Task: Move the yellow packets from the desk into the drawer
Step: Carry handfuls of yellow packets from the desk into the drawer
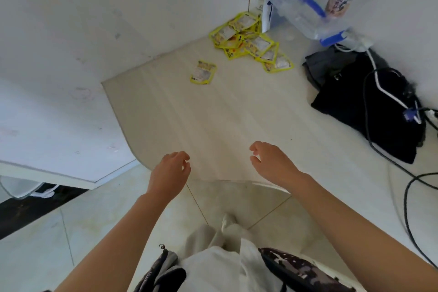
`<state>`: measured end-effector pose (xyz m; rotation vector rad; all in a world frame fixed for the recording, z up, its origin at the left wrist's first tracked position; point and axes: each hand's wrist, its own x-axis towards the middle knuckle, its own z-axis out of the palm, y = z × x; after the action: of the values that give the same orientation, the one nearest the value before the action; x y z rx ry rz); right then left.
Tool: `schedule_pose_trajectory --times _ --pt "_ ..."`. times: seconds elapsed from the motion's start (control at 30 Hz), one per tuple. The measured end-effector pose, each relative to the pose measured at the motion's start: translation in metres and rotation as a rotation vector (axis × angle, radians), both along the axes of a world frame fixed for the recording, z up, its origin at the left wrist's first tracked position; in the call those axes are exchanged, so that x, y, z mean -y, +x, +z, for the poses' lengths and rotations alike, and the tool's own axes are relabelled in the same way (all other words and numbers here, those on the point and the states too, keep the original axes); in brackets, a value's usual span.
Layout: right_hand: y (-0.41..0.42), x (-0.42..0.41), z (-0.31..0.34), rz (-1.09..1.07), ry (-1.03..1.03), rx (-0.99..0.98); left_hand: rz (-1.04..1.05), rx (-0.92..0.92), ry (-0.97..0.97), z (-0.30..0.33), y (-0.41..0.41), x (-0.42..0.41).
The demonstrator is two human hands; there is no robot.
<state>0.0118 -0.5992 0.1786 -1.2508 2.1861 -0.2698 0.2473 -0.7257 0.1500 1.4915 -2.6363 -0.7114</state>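
I'm seeing left hand (171, 168) and right hand (272, 161) hovering loose-fingered, holding nothing; yellow packets (251, 41) are lying piled at the desk (213, 114) corner.

On the desk (213, 114), the packet pile (251, 40) lies at one o'clock in the far corner, one packet (203, 71) apart at its seven o'clock. A bag (369, 106) sits at three o'clock, a plastic bag (305, 7) behind it.
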Motion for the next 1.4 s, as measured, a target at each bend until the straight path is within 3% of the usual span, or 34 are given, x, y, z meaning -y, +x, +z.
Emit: schedule_pose_trajectory --times 0.67,1.03,1.2,1.4 --pt "-0.070 0.128 -0.020 -0.203 0.021 0.022 -0.086 0.050 0.081 -0.012 -0.101 0.184" --pt "-0.171 0.181 -0.026 -0.236 0.070 0.011 0.033 0.084 0.052 -0.016 -0.187 0.245" --pt "-0.216 0.218 -0.033 -0.488 0.024 0.152 0.142 0.051 0.038 -0.023 -0.216 0.269" --pt "-0.259 0.281 -0.050 -0.619 -0.015 0.160 0.173 0.180 0.087 -0.036 -0.241 0.288"
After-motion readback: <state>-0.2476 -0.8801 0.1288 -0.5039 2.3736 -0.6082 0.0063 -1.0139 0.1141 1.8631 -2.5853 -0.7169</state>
